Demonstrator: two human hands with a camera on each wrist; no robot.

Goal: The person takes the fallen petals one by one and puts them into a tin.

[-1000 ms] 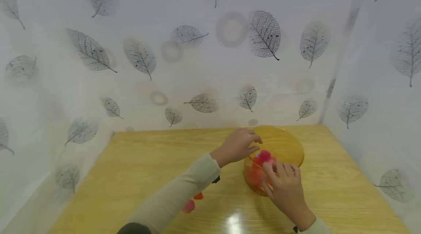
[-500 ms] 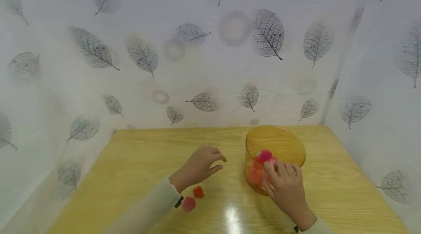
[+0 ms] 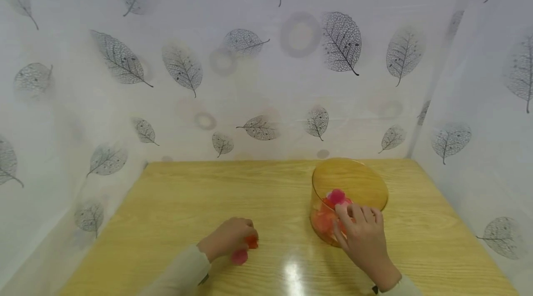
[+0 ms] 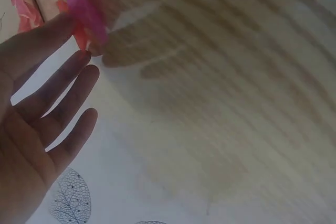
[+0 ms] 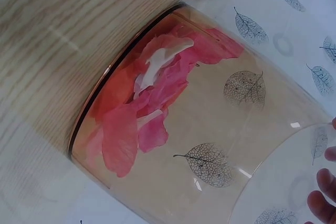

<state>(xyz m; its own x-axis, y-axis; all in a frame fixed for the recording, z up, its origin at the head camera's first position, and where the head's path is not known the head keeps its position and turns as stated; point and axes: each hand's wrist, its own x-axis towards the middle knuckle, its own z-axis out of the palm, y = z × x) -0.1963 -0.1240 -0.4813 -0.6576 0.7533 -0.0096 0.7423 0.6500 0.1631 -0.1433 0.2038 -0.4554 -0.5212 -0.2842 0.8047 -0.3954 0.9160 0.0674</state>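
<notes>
My left hand (image 3: pixel 230 237) is low over the table at two loose flower petals, one red (image 3: pixel 252 241) and one pink (image 3: pixel 239 257). In the left wrist view its fingers are extended, with the index fingertip right at the orange-red petal (image 4: pixel 80 34) beside the pink petal (image 4: pixel 86 9); the thumb is hidden. My right hand (image 3: pixel 363 240) holds the front rim of an amber see-through jar (image 3: pixel 354 180), fingers over the rim and thumb outside. Pink, red and white petals (image 5: pixel 152 93) lie heaped at the jar's bottom. Only some right fingertips (image 5: pixel 325 195) show in the right wrist view.
A yellow wood-grain table (image 3: pixel 200 189) carries everything. White sheeting (image 3: pixel 266 88) with grey leaf prints stands at its back and sides. The jar stands at the table's back right.
My left hand has moved from above the jar's rim leftward and down to the loose petals. The right hand has stayed at the jar.
</notes>
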